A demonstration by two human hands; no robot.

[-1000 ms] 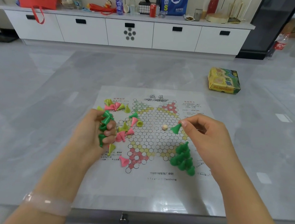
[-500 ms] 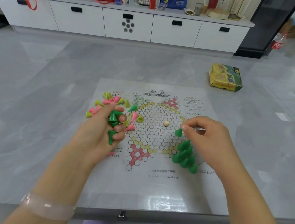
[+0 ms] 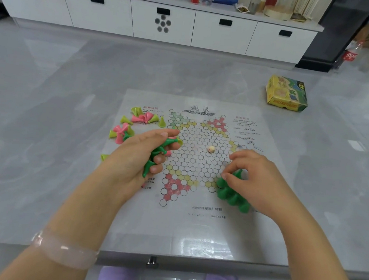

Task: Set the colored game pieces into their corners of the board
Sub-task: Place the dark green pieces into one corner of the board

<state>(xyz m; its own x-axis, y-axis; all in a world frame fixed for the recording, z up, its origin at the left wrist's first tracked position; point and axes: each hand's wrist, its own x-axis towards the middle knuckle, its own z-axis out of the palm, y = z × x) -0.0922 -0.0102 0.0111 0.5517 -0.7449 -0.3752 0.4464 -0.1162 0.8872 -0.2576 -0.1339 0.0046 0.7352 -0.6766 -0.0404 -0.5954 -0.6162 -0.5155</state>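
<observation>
A paper checkers board [image 3: 191,220] with a hexagon star of cells lies flat on the grey table. My left hand [image 3: 137,158] grips a bunch of dark green cone pieces [image 3: 155,155] over the board's left side. My right hand [image 3: 256,179] pinches one green piece [image 3: 237,173] at the top of a cluster of standing green pieces [image 3: 230,194] in the board's lower right corner. Loose pink and yellow-green pieces [image 3: 144,118] lie at the board's upper left. A small pale die [image 3: 211,149] rests near the board's centre.
A yellow-green game box [image 3: 286,94] lies at the far right of the table. The table's near edge [image 3: 168,260] runs just below the board. A white cabinet [image 3: 162,21] with clutter on top stands behind.
My right hand has come down and toward me with the green piece, from mid-board to the green cluster in the lower right corner. My left hand has stayed put, holding its green pieces.
</observation>
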